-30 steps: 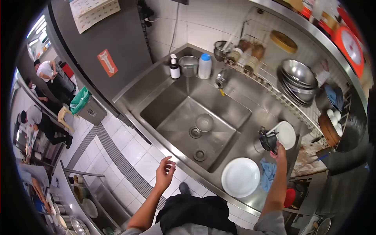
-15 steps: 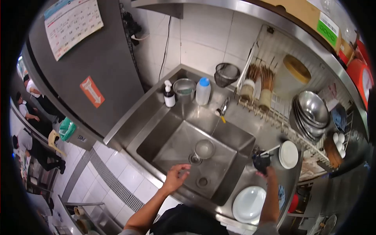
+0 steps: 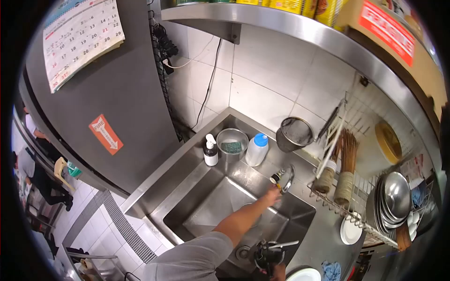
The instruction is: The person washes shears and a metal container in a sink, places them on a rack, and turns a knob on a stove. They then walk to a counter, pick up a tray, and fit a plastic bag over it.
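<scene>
My left hand (image 3: 272,195) reaches across the sink (image 3: 201,206), its fingers closed at the yellow lever of the faucet (image 3: 290,178). Low in the view, my right hand (image 3: 279,272) is wrapped around a dark, cup-shaped utensil (image 3: 269,254) with a pale handle sticking out to the right. That utensil overlaps the sink's near right side; what exactly it is I cannot tell. My left forearm covers most of a round bowl in the basin. Close to my right hand, a large white plate (image 3: 304,275) lies on the steel counter.
A spray bottle (image 3: 211,151), a steel bowl with a green scouring pad (image 3: 231,148) and a blue-capped bottle (image 3: 257,149) stand behind the basin. A strainer (image 3: 294,135) hangs by the rack. White plates (image 3: 351,229), a blue cloth (image 3: 331,270) and stacked metal bowls (image 3: 396,196) are rightward.
My left hand has moved from the sink's front edge to the faucet. My right hand has brought the dark utensil from the counter toward the basin. The view has shifted.
</scene>
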`<state>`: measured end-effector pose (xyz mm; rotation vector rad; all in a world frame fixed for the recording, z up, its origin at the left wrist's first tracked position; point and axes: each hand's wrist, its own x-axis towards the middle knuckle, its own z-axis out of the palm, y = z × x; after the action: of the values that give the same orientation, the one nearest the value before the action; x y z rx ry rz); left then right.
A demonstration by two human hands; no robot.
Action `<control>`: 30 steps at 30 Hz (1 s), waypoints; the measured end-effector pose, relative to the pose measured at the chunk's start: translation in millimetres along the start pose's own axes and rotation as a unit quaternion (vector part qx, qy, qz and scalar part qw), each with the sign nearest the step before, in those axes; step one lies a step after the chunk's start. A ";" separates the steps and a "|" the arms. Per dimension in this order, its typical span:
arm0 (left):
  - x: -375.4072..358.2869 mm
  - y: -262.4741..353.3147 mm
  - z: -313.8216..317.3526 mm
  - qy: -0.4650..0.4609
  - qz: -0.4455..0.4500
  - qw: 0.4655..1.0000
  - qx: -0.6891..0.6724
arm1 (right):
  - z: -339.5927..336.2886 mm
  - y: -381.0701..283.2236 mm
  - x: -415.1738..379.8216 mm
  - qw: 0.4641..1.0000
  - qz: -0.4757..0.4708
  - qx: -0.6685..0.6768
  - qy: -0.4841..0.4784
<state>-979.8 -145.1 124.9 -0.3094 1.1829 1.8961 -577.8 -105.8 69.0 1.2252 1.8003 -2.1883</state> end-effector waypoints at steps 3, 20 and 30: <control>21.4 -10.1 -7.4 -0.098 -0.013 0.992 -0.074 | 80.0 -107.2 -87.0 0.989 0.041 -0.130 0.063; -115.4 18.8 -144.2 0.011 0.393 0.844 0.365 | 218.9 -178.8 199.9 0.971 0.009 0.238 0.004; -155.0 42.6 -89.1 0.062 0.376 0.771 0.510 | 184.5 -200.9 139.9 0.970 -0.104 0.097 -0.197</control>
<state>-938.5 -309.1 196.8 0.7610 2.4723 1.4897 -872.0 -138.8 148.6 0.5767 1.6431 -2.5449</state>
